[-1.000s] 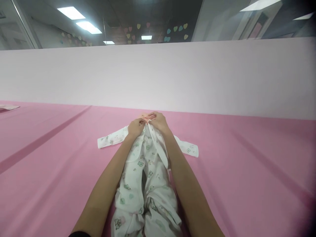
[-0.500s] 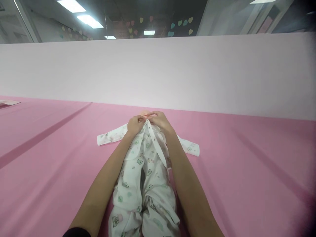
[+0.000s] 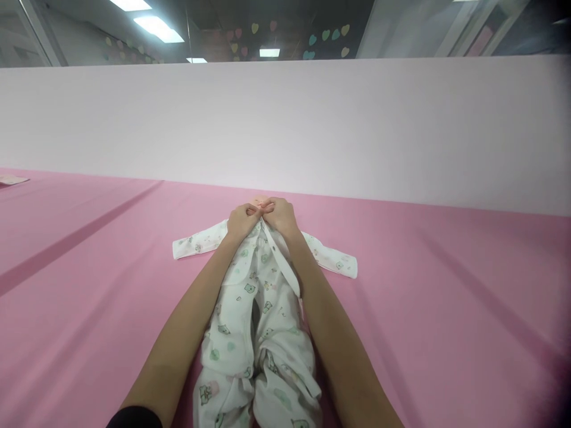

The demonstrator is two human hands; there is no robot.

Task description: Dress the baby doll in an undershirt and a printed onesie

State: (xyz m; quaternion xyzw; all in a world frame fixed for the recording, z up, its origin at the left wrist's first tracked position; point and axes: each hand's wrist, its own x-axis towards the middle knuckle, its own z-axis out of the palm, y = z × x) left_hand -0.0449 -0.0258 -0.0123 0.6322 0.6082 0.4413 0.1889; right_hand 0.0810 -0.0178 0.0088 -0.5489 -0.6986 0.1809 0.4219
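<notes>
A baby doll point(image 3: 259, 201) lies on its back, its head partly hidden behind my hands. It is dressed in a white baby jacket point(image 3: 234, 333) printed with small animals, over matching trousers point(image 3: 283, 392). At the doll's neck my left hand point(image 3: 243, 220) pinches the jacket's collar edge. My right hand point(image 3: 280, 215) meets it there, fingers closed on the other side of the collar. The jacket front hangs partly open below, with one edge folded back. Both sleeves stretch out sideways on the mat. What exactly sits between the fingertips is too small to see.
A pink padded mat point(image 3: 98, 327) with seams and creases lies under everything. Behind it runs a low white wall point(image 3: 285, 125), with glass point(image 3: 285, 30) bearing heart stickers above. A pale flat item point(image 3: 12, 179) rests at the far left edge.
My right hand has closed in toward the left, its fingers now pinching at the collar beside my left hand. The view has shifted slightly.
</notes>
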